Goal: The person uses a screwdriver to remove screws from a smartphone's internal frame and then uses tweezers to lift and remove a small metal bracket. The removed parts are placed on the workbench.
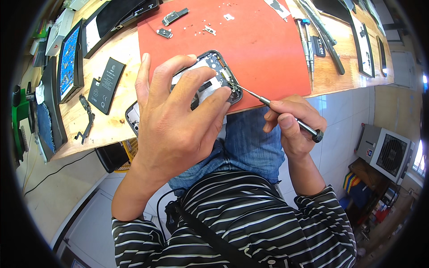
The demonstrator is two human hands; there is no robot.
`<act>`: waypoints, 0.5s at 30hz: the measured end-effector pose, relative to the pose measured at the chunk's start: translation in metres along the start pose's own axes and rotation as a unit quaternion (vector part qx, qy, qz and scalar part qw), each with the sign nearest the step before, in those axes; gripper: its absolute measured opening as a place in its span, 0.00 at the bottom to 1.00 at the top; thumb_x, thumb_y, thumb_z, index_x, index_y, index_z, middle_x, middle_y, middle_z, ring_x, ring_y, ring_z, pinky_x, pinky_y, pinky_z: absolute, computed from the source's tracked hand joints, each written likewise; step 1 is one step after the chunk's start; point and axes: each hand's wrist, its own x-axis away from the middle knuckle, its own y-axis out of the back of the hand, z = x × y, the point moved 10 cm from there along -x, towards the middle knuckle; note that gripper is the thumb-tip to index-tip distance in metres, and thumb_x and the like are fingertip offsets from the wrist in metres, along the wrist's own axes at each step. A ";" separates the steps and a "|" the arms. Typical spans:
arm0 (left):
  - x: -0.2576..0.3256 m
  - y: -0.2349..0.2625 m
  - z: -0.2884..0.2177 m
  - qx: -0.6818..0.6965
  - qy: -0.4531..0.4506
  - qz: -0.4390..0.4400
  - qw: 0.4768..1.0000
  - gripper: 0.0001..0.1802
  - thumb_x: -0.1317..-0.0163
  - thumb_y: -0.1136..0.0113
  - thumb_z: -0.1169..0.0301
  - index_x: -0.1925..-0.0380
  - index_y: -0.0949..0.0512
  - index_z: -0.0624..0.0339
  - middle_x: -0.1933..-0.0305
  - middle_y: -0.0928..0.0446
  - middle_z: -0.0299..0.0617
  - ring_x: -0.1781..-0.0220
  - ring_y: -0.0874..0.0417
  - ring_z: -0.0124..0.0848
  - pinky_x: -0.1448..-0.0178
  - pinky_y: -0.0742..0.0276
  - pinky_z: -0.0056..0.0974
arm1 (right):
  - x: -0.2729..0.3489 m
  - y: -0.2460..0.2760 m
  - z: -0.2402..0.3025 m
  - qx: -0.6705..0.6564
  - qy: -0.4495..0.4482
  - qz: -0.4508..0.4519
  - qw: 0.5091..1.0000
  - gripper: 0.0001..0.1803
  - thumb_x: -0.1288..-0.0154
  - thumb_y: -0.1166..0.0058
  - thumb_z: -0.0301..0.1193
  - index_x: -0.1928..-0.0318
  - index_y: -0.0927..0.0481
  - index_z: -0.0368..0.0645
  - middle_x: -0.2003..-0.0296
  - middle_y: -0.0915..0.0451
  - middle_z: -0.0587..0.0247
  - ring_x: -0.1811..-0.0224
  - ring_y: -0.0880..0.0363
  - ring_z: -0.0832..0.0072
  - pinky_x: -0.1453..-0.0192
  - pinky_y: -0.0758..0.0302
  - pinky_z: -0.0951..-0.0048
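Observation:
An opened phone housing point(225, 73) lies at the near edge of a red mat point(268, 49), its inner parts exposed. My left hand point(174, 109) spreads over it and grips it, hiding much of its middle. Thumb and index finger of that hand press close together at the housing's right end. Between the fingers of my right hand point(297, 120) is a thin screwdriver point(264, 101) with a dark handle. Its tip points left into the right end of the housing, by the left thumb. Whether it touches a screw is too small to tell.
Left of the housing lie a black battery point(107, 87) and a dark flex-cable part point(87, 118). Small metal parts point(175, 17) and tiny screws dot the mat's far side. Several screwdrivers point(308, 49) and tweezers point(328, 38) lie right. A tray with a blue insert point(69, 62) stands left.

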 end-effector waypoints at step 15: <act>0.000 -0.002 -0.001 -0.036 0.001 0.028 0.999 0.14 0.41 0.23 0.69 0.54 0.08 0.48 0.44 0.15 0.36 0.33 0.21 0.49 0.23 0.39 0.68 | -0.003 -0.003 0.003 0.012 0.003 0.017 1.000 0.11 0.27 0.31 0.27 0.49 0.08 0.33 0.66 0.10 0.53 0.71 0.13 0.75 0.65 0.20 0.76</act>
